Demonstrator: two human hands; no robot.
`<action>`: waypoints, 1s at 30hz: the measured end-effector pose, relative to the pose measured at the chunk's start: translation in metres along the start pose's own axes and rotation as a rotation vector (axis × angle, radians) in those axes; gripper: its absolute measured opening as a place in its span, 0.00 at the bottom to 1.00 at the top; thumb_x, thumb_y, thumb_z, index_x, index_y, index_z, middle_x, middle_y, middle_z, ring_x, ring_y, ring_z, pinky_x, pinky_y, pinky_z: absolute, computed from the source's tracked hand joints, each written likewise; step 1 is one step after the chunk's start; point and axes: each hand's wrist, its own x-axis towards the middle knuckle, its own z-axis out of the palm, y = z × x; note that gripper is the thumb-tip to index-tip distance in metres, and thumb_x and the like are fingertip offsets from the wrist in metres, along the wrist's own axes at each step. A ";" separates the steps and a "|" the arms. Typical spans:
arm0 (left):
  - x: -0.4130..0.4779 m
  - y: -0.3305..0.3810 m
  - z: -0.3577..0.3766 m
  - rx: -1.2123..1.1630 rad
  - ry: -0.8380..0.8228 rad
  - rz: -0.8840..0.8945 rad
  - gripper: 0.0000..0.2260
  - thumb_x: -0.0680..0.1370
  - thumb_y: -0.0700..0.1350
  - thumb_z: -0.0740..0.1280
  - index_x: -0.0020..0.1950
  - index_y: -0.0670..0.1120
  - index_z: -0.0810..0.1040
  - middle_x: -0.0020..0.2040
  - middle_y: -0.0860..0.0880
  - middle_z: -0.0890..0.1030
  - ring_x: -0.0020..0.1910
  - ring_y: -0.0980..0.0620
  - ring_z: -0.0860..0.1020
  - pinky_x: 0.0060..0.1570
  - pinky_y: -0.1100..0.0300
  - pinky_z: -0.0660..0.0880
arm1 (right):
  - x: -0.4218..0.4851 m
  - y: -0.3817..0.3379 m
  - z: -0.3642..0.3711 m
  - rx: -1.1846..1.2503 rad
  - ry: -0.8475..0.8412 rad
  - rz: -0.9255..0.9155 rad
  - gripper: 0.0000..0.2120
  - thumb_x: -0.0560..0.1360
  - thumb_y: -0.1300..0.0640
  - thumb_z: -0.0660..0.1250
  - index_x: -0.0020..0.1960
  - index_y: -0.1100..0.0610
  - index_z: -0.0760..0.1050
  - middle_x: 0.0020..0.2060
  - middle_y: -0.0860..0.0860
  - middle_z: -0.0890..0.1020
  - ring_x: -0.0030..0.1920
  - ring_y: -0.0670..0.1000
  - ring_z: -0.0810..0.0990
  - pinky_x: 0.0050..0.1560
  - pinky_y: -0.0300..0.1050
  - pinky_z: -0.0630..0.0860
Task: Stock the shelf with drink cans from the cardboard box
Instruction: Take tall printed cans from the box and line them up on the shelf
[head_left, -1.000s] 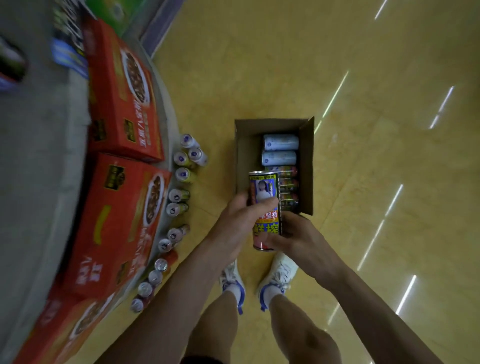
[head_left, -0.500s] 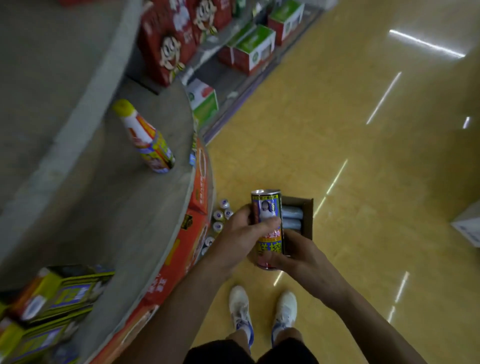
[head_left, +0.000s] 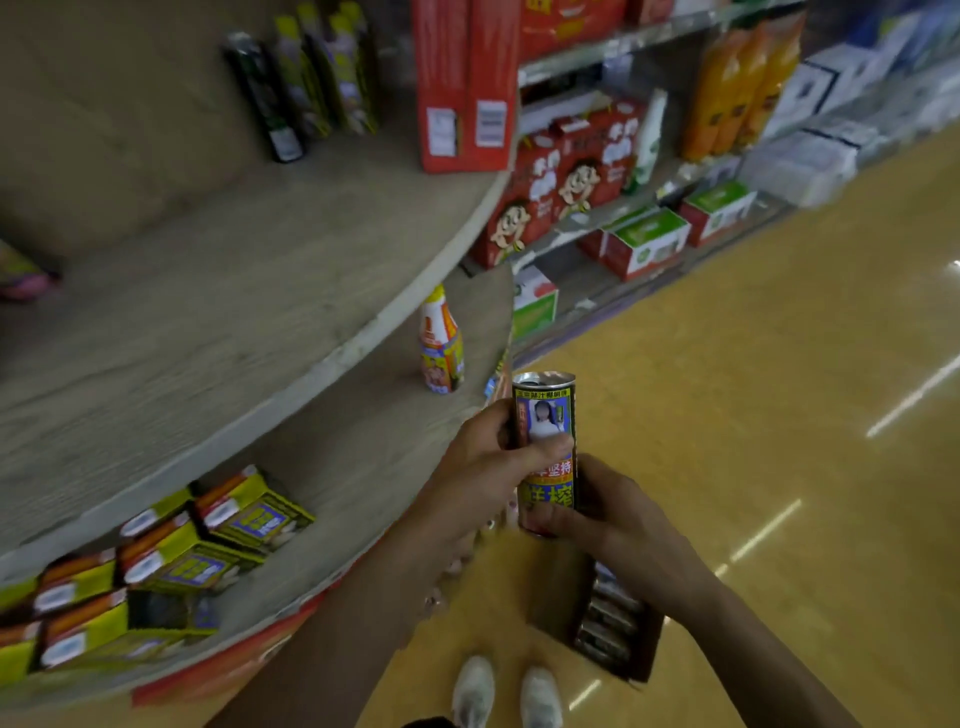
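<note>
I hold one tall drink can (head_left: 545, 415) upright in front of me, yellow and blue with a picture on its label. My left hand (head_left: 485, 467) grips its upper half from the left, thumb across the label. My right hand (head_left: 613, 519) holds its lower end from the right. Below my hands the open cardboard box (head_left: 647, 649) stands on the floor with several cans lying inside, partly hidden by my right arm. The curved wooden shelf (head_left: 337, 457) lies to the left of the can.
A bottle (head_left: 441, 343) stands alone on the middle shelf. Yellow cartons (head_left: 208, 540) lie at that shelf's left. A wider shelf (head_left: 234, 312) sits above with dark bottles (head_left: 265, 98) and red boxes (head_left: 467, 93). Yellow floor (head_left: 753, 415) opens to the right.
My view has tilted up from the box to the shelves. The can has stayed in both hands and risen level with the middle shelf.
</note>
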 end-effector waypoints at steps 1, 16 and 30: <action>-0.004 0.008 -0.002 0.005 0.027 0.030 0.19 0.73 0.47 0.75 0.63 0.45 0.80 0.55 0.45 0.86 0.57 0.45 0.84 0.60 0.44 0.79 | 0.004 -0.008 -0.001 -0.022 -0.022 -0.028 0.14 0.75 0.56 0.75 0.58 0.53 0.77 0.49 0.50 0.87 0.50 0.52 0.86 0.57 0.59 0.80; -0.060 0.073 -0.089 -0.033 0.452 0.316 0.20 0.70 0.45 0.73 0.61 0.41 0.80 0.54 0.41 0.85 0.50 0.51 0.83 0.51 0.56 0.80 | 0.067 -0.114 0.070 -0.269 -0.343 -0.379 0.18 0.71 0.45 0.75 0.58 0.45 0.75 0.48 0.49 0.86 0.50 0.50 0.85 0.56 0.59 0.80; -0.121 0.085 -0.241 -0.069 0.686 0.414 0.25 0.70 0.41 0.76 0.65 0.43 0.74 0.56 0.41 0.84 0.52 0.50 0.83 0.52 0.55 0.81 | 0.121 -0.175 0.231 -0.358 -0.457 -0.521 0.18 0.70 0.47 0.77 0.57 0.44 0.77 0.50 0.41 0.85 0.51 0.42 0.84 0.58 0.54 0.79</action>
